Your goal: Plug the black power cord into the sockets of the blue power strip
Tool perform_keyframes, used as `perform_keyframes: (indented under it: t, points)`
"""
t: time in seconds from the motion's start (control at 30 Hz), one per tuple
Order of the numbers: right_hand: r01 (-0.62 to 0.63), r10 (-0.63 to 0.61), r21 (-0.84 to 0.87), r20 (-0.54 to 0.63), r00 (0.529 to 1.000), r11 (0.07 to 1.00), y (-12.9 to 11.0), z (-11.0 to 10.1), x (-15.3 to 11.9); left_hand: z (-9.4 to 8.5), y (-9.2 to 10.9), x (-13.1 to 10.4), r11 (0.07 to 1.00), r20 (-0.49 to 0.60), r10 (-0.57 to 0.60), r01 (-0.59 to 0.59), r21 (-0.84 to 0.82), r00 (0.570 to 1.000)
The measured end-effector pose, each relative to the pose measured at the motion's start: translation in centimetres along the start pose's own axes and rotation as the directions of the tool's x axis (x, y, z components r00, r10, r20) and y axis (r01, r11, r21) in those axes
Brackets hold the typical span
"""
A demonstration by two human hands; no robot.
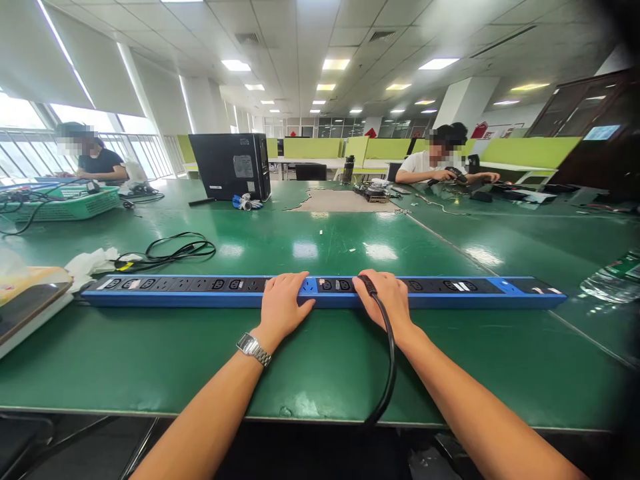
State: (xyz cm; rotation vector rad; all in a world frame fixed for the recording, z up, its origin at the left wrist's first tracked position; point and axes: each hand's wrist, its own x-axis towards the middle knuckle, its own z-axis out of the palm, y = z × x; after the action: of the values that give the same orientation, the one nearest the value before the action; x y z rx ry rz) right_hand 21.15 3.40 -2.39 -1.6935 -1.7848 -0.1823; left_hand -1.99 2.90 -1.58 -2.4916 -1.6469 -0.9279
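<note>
A long blue power strip (180,301) with a row of black sockets lies across the green table in front of me. My left hand (283,308) grips it near the middle, fingers over the far side and thumb along the top. Close by on the right, my right hand (387,301) is closed around a black plug (369,285) at the strip's sockets. From it a thick black cable (391,363) bends down over the table's near edge. Whether the plug sits in a socket is hidden by my fingers.
A coiled black cord (187,248) lies beyond the strip's left end. Further back stand a green basket (85,205) and a black computer case (233,167). A plastic bottle (615,279) lies at right. Two people sit across the table.
</note>
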Motion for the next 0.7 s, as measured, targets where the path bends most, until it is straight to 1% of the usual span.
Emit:
perform_keyframes:
  t: [0.23, 0.3, 0.47, 0.7]
  points:
    - [-0.151, 0.155, 0.07, -0.064, 0.986, 0.986, -0.59, 0.62, 0.18, 0.0, -0.1, 0.03, 1.0, -0.002, -0.001, 0.001, 0.004, 1.0]
    - [-0.169, 0.174, 0.082, -0.064, 0.983, 0.982, -0.61, 0.8, 0.23, 0.04, -0.15, 0.02, 1.0, -0.002, 0.001, -0.001, 0.001, 1.0]
    - [-0.144, 0.15, 0.078, -0.072, 0.986, 0.987, -0.51, 0.91, 0.15, 0.06, -0.13, 0.02, 1.0, -0.005, 0.004, -0.004, -0.01, 1.0]
    - [-0.056, 0.055, -0.008, -0.071, 0.996, 0.998, -0.19, 0.87, -0.01, -0.05, 0.01, 0.01, 1.0, -0.003, -0.005, 0.005, -0.008, 1.0]
